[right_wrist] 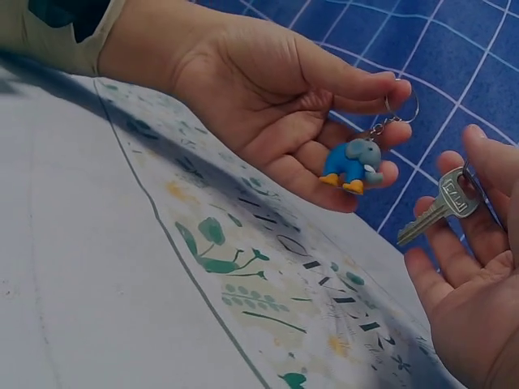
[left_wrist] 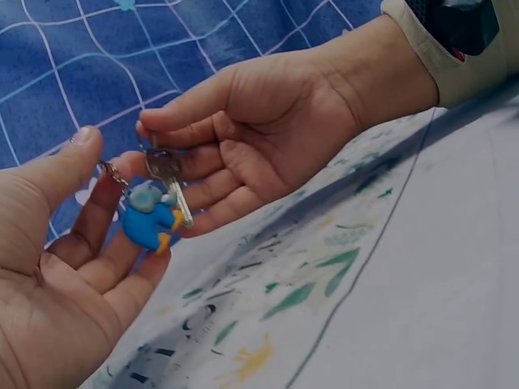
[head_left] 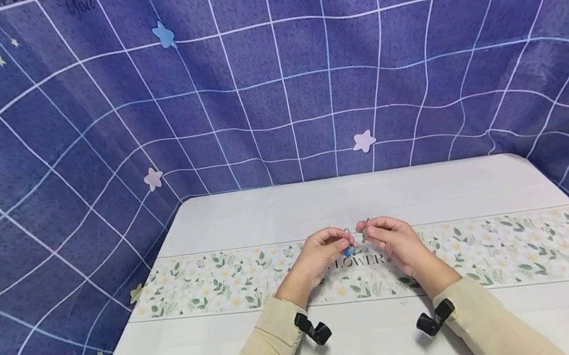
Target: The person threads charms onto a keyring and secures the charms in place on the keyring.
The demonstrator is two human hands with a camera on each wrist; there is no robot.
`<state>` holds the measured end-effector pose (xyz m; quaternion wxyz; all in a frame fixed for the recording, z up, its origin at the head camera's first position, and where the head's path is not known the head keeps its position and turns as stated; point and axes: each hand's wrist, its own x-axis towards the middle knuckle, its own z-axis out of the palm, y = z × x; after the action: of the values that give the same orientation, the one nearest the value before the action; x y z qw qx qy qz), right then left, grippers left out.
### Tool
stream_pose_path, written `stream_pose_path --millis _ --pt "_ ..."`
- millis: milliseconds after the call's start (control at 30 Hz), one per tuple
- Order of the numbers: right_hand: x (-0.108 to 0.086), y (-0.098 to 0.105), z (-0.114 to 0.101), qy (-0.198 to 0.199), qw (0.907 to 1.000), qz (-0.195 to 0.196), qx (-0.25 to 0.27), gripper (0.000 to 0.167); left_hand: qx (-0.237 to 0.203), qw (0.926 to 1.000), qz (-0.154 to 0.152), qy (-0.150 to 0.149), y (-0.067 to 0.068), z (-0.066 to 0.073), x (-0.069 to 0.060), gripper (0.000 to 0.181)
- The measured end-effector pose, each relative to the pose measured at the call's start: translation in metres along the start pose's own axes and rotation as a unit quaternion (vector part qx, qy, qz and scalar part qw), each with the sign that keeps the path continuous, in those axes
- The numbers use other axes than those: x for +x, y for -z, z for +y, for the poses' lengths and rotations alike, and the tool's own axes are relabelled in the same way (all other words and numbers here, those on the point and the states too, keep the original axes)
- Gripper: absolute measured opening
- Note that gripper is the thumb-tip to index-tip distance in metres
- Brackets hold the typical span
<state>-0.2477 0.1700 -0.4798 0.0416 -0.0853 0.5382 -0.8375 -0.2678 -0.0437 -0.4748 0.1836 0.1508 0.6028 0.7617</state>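
Observation:
My left hand [head_left: 322, 252] pinches the metal ring [right_wrist: 403, 104] of an elephant keychain [right_wrist: 353, 164] between thumb and index finger. The small elephant is grey-headed with a blue body and yellow feet, and it hangs on a short chain before the curled fingers. Facing it, my right hand [head_left: 396, 242] pinches a silver key [right_wrist: 455, 195] by a small ring at its head; the blade points down toward the left hand. A gap separates key and keychain in the right wrist view. Both hands are raised over the middle of the table.
A white table [head_left: 354, 204] carries a floral printed band [head_left: 212, 281] with dark lettering across it. Behind and to the left hangs a blue curtain [head_left: 252, 103] with white grid lines and stars. Black wrist cameras [head_left: 314, 329] are strapped to both beige sleeves [head_left: 265, 350].

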Motion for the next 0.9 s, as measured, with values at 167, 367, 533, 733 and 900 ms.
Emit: stream_pose_path --millis 167,367,533,733,900 --pt "0.001 -0.002 0.003 0.003 1.0 -0.002 -0.007 0.019 -0.016 0.9995 0.009 -0.025 0.0 -0.007 0.002 0.013" --pt "0.002 -0.003 0.01 0.004 0.9967 0.0 -0.081 0.011 -0.027 0.9978 0.045 -0.04 0.001 -0.016 0.004 0.007" --pt "0.002 -0.003 0.014 0.023 0.9909 -0.001 -0.132 0.009 -0.022 0.9971 0.055 -0.047 0.001 -0.022 0.004 0.004" --pt "0.001 -0.005 0.016 0.048 0.9828 -0.006 -0.178 0.028 -0.008 0.997 0.056 -0.052 0.001 -0.023 0.005 0.005" --pt "0.001 -0.005 0.019 0.056 0.9805 -0.012 -0.188 0.028 0.001 0.9979 0.049 -0.043 0.001 -0.023 0.004 0.009"
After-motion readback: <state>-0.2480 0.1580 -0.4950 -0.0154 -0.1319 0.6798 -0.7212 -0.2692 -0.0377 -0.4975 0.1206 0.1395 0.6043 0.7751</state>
